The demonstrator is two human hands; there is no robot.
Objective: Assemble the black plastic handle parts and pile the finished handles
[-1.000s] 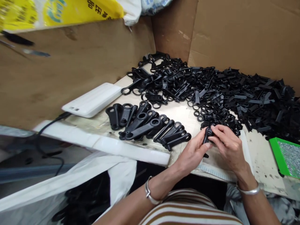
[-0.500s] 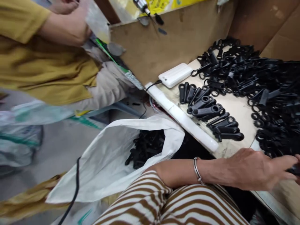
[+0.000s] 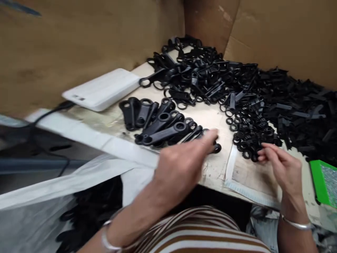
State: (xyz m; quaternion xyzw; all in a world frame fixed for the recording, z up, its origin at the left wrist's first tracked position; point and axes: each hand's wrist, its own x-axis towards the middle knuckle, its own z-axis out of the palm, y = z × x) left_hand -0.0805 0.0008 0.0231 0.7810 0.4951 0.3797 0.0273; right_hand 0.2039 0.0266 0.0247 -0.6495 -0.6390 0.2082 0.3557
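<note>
Head view: at far left, the white sack [image 3: 86, 173] of dark pieces [image 3: 97, 203] is cut off by the frame; marks on the white box [image 3: 105, 89] are too blurred to read. Black handles [image 3: 163, 133] lie partly hidden behind the blurred left hand [image 3: 181, 165], its grip unclear. Small black rings [image 3: 243, 144] meet the right hand [image 3: 285, 165], fingertips bunched; whether they pinch one, I cannot tell. Green tray [image 3: 318, 182], cropped.

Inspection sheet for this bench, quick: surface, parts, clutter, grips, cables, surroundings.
Surface: pale benchtop, spotted at right.
Job's things: black levers laid side by side; small black rings heaped.
Clutter: black part pile along the back; white device at left.
Grips: left grip over the levers, contact unclear; right grip at the rings, hold unclear.
Cables: black cable from white device over the edge.
Surroundings: cardboard walls; green tray at right; white sack below, black parts inside.
</note>
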